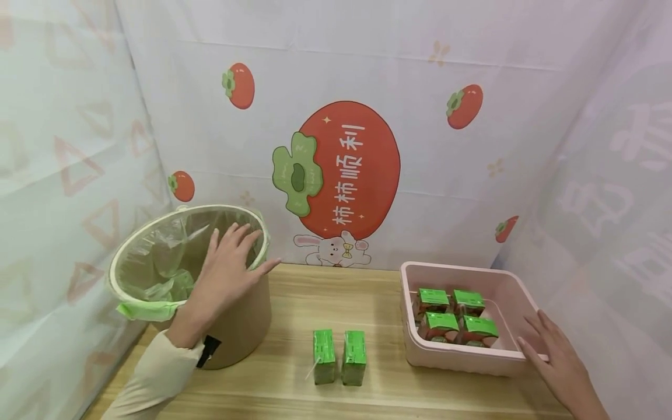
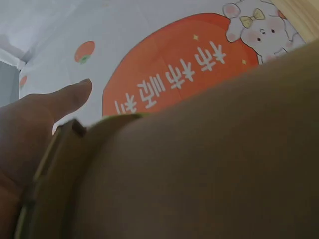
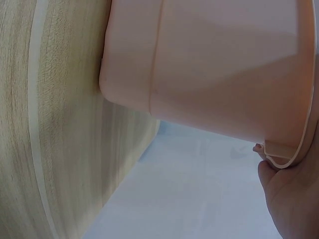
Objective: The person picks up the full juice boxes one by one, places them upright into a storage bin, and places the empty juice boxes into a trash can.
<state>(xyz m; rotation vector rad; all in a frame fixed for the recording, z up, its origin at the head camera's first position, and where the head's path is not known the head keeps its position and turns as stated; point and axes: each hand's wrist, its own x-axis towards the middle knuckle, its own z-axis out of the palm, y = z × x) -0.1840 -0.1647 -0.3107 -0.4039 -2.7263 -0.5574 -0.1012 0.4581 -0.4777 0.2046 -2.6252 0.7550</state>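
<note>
My left hand (image 1: 228, 265) is over the mouth of a beige bin (image 1: 247, 332), fingers spread and straight, holding nothing. A clear plastic bag (image 1: 170, 248) lines that bin, and something greenish lies inside. My right hand (image 1: 563, 359) rests at the right rim of a pink plastic tub (image 1: 462, 360), its fingers reaching over the edge. Several green-topped drink cartons (image 1: 440, 321) stand in the tub's left part. Between bin and tub, two similar cartons stand side by side on the table: a left carton (image 1: 324, 359) with a thin straw at its front, and a right carton (image 1: 354, 359).
The wooden table (image 1: 294, 297) ends at a white cloth backdrop (image 1: 336, 70) printed with persimmons and a rabbit. Cloth walls also close in the left and right sides. Green bag edging (image 1: 149, 310) hangs over the bin's front rim.
</note>
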